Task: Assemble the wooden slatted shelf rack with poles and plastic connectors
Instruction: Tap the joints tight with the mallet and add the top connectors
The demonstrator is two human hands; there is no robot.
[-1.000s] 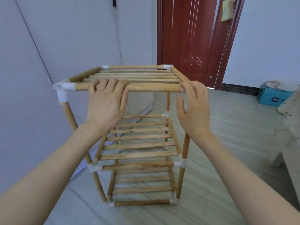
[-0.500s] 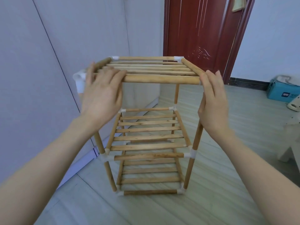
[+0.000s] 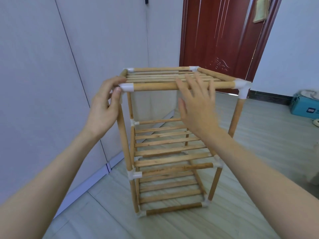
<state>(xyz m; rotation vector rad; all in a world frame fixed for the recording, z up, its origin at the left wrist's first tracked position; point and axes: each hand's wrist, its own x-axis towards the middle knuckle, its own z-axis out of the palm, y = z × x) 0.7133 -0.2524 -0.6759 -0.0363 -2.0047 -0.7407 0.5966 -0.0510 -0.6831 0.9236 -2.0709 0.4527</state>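
Rack (image 3: 170, 152) stands assembled on the floor before me, three tiers joined. My left hand (image 3: 103, 107) pinches the near top connector (image 3: 126, 87); my right hand (image 3: 198, 104) hovers released. Seating checks remain.

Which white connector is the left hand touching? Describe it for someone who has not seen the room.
Find the wooden rack before the red door. On its top tier, take the near front pole; the connector caps its left end. It alone has the left hand at it.
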